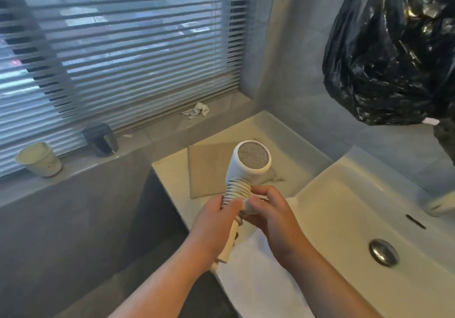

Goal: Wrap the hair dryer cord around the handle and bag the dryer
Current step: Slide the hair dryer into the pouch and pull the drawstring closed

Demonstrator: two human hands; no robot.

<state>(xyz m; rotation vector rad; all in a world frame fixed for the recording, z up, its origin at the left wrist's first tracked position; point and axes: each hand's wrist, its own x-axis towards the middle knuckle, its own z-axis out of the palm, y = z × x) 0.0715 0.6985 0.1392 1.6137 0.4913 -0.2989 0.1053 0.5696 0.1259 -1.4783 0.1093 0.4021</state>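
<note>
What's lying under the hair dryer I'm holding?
A grey mat on the counter lies beneath the head of the hair dryer, a white towel beneath its handle end. The left hand and right hand cover part of the towel and where the cord ends.

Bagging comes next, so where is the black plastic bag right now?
In the head view the black plastic bag is at the upper right, up by the wall above the sink, above and right of the hair dryer.
</note>
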